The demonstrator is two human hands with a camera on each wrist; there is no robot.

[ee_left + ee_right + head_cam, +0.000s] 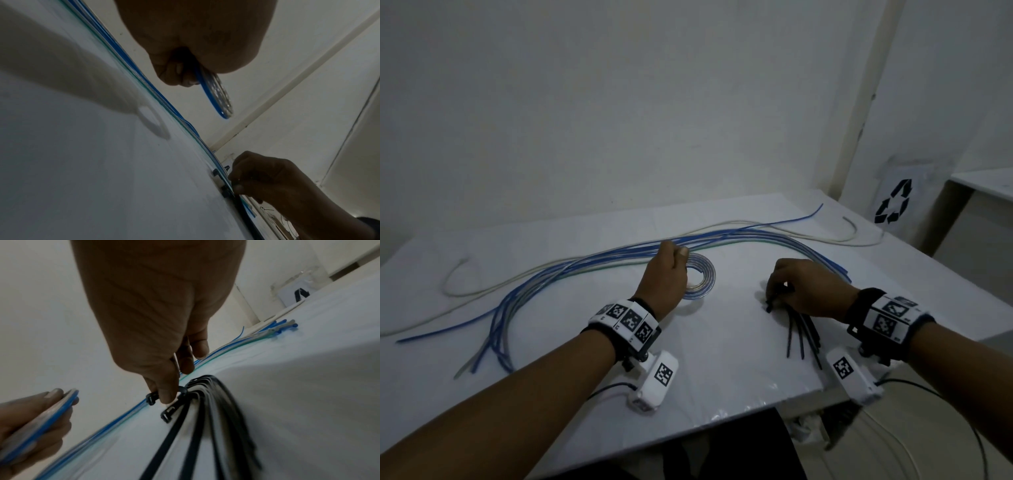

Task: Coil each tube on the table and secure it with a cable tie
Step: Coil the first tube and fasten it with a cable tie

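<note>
Where the loose tubes point(571, 270) lie in a long bundle across the table point(722, 359), we find the left hand point(666, 274) pinching a coiled tube point(700, 274) held just above the surface; we judge it light and springy, best gripped across all turns. To the right, the right hand point(808, 287) curls its fingertips point(166, 395) on the head of one cable tie point(153, 398) from the black fan of cable ties point(803, 334), thin, slick strips best lifted by the head.

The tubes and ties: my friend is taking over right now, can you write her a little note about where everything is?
Left hand: grips one coiled tube, lifted just off the table.
Right hand: fingers are on the heads of the black cable ties, which lie fanned out near the front edge; it seems to be picking one.
Loose tubes: blue, clear, green and white, stretched across the table behind the hands.
Done: one tube coiled.
Left: tie that coil, then coil and tie all the rest.
</note>
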